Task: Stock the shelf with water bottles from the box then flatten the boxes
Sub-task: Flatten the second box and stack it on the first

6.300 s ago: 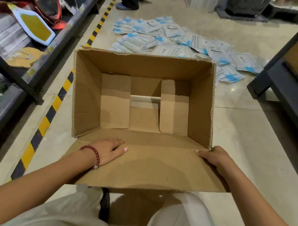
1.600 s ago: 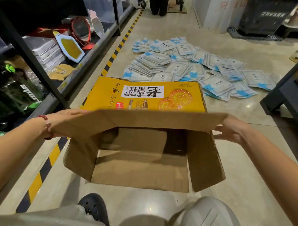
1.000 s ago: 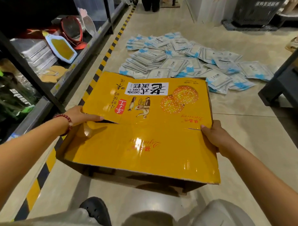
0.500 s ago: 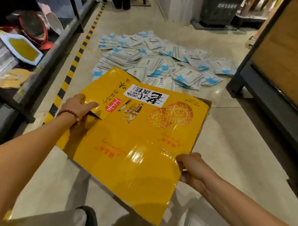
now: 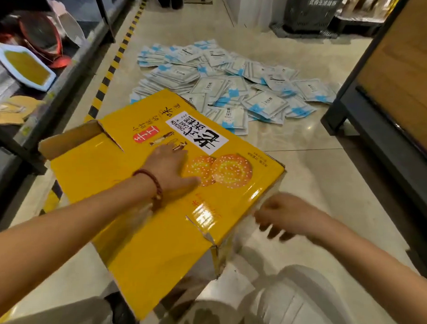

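Collapsed yellow printed cardboard box [image 5: 146,212] lies on the floor [image 5: 304,163] beside the left shelf, left hand [image 5: 170,168] pressing flat-fingered, right hand [image 5: 285,214] loosely curled, empty; unpinned right edge risks springing up.

Left hand [image 5: 170,169] pressed flat; right hand [image 5: 285,216] loose, fingers hanging

yellow printed box [image 5: 141,212], collapsed flat, tilted
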Tool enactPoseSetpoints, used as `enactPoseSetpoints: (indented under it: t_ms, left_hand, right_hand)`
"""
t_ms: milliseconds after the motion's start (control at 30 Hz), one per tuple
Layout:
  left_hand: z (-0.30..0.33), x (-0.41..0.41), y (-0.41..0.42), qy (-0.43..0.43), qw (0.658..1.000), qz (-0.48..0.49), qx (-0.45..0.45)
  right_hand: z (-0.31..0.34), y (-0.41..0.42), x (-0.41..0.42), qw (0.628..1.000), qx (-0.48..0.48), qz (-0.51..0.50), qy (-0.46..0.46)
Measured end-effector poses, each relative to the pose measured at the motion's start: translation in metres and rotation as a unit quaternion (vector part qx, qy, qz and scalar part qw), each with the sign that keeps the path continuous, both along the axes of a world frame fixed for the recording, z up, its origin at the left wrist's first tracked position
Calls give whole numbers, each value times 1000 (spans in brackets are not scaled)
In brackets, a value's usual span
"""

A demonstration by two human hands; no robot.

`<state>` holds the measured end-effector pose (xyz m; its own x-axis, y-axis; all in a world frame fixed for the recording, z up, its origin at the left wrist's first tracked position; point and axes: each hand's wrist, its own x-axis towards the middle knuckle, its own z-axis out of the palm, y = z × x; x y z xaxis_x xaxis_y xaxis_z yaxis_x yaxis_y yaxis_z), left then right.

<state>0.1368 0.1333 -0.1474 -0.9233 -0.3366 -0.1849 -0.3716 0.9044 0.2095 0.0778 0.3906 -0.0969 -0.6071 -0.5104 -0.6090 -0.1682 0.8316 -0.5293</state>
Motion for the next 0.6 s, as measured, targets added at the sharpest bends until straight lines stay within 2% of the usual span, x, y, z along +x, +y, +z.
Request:
enactPoseSetpoints:
  t_ms: [33,100,167,267,367,467,600]
  left_hand:
    - [2,3,25,-22,999,-35,14]
    - [4,14,70,-109,990,-76,40]
    - [-1,26,97,-177,978,-108,28]
    - [-9,40,114,-188,972,-138,-14]
    - [-15,43,117,-186,973,-134,-33]
    - [-12,37,110,-191,969,-151,-25]
    - [-2,30,95,-203,963,-173,-35]
  right_hand:
    - [1,-5,-18,996,4,4,93]
    - [-2,-17,-51,959,25,2,284]
    - [-12,-30,-78,929,53,18,367]
    - [-30,-44,-105,934,118,61,330]
    - [-52,-44,-112,961,95,64,253]
    - [-71,-35,-111,964,58,39,255]
    - [-71,-39,-111,965,73,4,251]
